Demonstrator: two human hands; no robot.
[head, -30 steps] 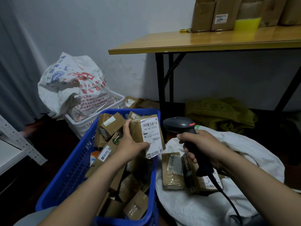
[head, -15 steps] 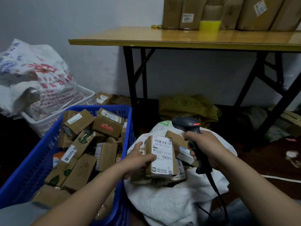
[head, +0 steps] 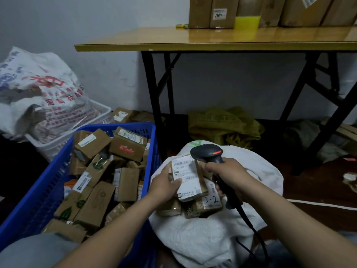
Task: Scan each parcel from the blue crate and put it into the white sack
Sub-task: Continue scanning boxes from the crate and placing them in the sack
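My left hand (head: 165, 185) grips a small cardboard parcel (head: 188, 178) by its left side, white barcode label facing up, over the mouth of the white sack (head: 202, 235). Just right of it, my right hand (head: 228, 175) holds the black barcode scanner (head: 208, 152) by the handle, its head over the parcel's top edge and its red light lit. Other parcels, one marked "3-2" (head: 210, 200), lie in the sack under the held one. The blue crate (head: 46, 192) on the left holds several brown parcels.
A white basket (head: 63, 140) with a printed bag (head: 38, 93) stands behind the crate. A wooden table (head: 212, 39) on black legs carries cardboard boxes (head: 218, 12). A yellow-green sack (head: 224, 124) lies under it. The scanner cable (head: 251, 229) trails down to the lower right.
My left hand carried the parcel from above the blue crate rightward to the white sack, beside the scanner. The view swung right with it.
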